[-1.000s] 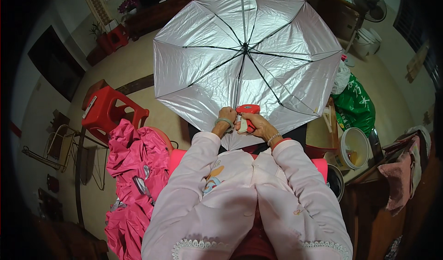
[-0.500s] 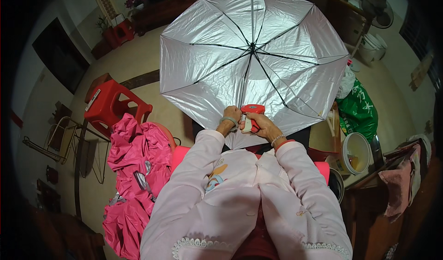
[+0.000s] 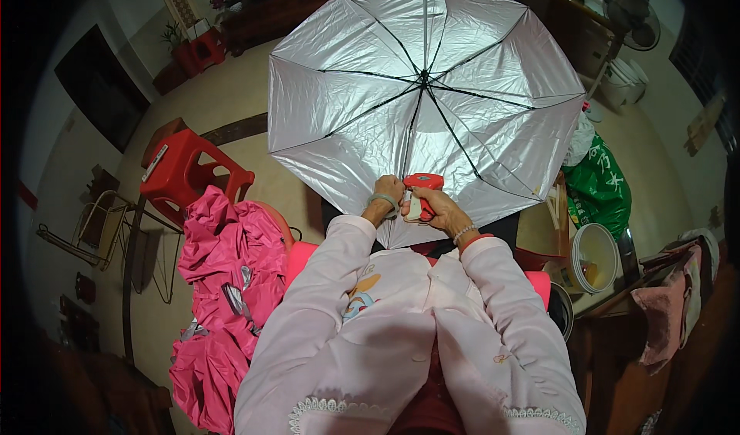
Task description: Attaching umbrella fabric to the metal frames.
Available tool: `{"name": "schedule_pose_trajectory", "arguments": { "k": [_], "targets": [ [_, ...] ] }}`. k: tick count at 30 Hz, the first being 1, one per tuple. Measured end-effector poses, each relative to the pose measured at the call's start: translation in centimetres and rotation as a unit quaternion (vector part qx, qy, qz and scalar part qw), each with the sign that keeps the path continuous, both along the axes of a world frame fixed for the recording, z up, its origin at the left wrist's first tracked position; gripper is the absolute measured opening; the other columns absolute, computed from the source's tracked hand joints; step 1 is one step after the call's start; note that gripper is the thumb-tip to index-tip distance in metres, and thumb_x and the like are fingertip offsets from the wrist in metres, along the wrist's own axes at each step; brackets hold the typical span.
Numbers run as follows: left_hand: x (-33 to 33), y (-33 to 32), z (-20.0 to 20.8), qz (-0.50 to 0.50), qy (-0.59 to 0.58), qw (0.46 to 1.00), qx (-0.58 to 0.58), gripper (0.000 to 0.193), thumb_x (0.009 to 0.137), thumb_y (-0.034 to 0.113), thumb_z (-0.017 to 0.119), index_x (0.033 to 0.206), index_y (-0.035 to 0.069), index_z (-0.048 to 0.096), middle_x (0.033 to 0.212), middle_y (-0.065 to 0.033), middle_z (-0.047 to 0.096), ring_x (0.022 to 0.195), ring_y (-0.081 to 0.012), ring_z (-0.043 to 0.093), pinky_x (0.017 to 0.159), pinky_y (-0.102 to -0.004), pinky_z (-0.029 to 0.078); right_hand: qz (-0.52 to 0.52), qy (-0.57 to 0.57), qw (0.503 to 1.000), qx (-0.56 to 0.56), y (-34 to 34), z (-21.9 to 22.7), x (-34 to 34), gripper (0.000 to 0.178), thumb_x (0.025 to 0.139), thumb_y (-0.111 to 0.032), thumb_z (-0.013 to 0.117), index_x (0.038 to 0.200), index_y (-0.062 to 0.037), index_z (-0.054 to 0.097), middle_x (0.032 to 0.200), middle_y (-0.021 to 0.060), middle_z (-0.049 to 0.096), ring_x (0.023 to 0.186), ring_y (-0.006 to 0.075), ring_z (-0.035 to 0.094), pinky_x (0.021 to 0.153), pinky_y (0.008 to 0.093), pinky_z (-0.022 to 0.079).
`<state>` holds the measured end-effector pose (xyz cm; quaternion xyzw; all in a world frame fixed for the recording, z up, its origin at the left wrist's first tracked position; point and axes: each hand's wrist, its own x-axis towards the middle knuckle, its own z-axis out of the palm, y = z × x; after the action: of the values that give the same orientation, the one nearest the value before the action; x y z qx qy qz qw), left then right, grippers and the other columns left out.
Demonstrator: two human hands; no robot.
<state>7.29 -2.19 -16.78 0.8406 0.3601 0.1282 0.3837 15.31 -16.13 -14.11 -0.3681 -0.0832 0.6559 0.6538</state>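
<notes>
An opened umbrella [image 3: 339, 111], silver inside with black ribs, spreads in front of me with its inner side facing up. At its near edge, where one rib comes down toward me, my left hand [image 3: 389, 189] is closed on the umbrella; its fingertips are partly hidden. Close beside it, my right hand [image 3: 438, 207] wraps round a small red-and-white hand tool [image 3: 424, 181], whose exact kind I cannot make out. The tool's red head points toward the left hand, right at the canopy. The umbrella's shaft rises from the hub toward the top of the view.
Bunched pink fabric [image 3: 231, 288] with silver patches lies at my left, near a red plastic stool [image 3: 189, 169] and a metal rack [image 3: 96, 230]. To the right are a green bag [image 3: 601, 184], stacked white buckets [image 3: 595, 257] and pink cloth [image 3: 664, 311]. A fan [image 3: 630, 18] stands farther back.
Almost nothing differs. The view has shifted very slightly, and both hands keep their hold at the umbrella's near edge.
</notes>
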Motion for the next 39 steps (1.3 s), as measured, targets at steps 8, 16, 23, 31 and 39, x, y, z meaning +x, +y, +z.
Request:
{"name": "schedule_pose_trajectory", "arguments": {
  "k": [8,16,23,31,39],
  "targets": [
    [0.1,0.0,-0.3,0.003,-0.005,1.000,0.024,0.028,0.073,0.023,0.051,0.078,-0.001,0.065,0.079,-0.0214,0.062,0.078,-0.0347,0.061,0.074,-0.0393,0.047,-0.006,-0.017,1.000,-0.021,0.2,-0.7,0.3,0.026,0.085,-0.017,0.051,0.102,0.0024,0.047,0.081,0.0158,0.059,0.068,0.0278,0.062,0.065,0.0415,0.053],
    [0.2,0.1,-0.4,-0.004,0.007,0.999,0.046,0.028,0.073,0.023,0.051,0.078,-0.001,0.065,0.078,-0.0219,0.062,0.078,-0.0351,0.061,0.073,-0.0399,0.047,0.015,-0.008,1.000,-0.004,-0.1,0.1,0.2,0.028,0.085,-0.017,0.051,0.105,0.0021,0.047,0.084,0.0165,0.059,0.069,0.0276,0.063,0.065,0.0436,0.053],
    [0.1,-0.2,-0.3,0.008,-0.013,1.000,0.016,0.027,0.074,0.022,0.050,0.077,-0.001,0.065,0.077,-0.0226,0.061,0.078,-0.0356,0.061,0.073,-0.0405,0.048,0.003,-0.019,1.000,-0.010,-0.1,0.1,0.0,0.028,0.084,-0.018,0.051,0.105,0.0016,0.047,0.084,0.0162,0.060,0.069,0.0275,0.063,0.064,0.0435,0.054],
    [0.3,0.1,-1.0,0.017,-0.014,0.998,0.057,0.023,0.070,0.022,0.054,0.075,0.002,0.065,0.073,-0.0179,0.063,0.073,-0.0323,0.061,0.069,-0.0382,0.048,0.000,-0.029,0.999,-0.024,-0.2,0.8,-0.2,0.027,0.083,-0.017,0.052,0.103,0.0012,0.048,0.081,0.0163,0.060,0.068,0.0276,0.063,0.064,0.0427,0.054],
    [0.0,0.0,-0.4,0.002,-0.013,0.998,0.066,0.029,0.074,0.022,0.050,0.076,-0.003,0.064,0.076,-0.0238,0.061,0.078,-0.0366,0.060,0.073,-0.0412,0.047,-0.001,-0.030,0.999,-0.027,-0.3,1.2,-0.4,0.027,0.084,-0.016,0.051,0.103,0.0017,0.047,0.080,0.0173,0.060,0.066,0.0273,0.063,0.062,0.0404,0.054]
  ]
}}
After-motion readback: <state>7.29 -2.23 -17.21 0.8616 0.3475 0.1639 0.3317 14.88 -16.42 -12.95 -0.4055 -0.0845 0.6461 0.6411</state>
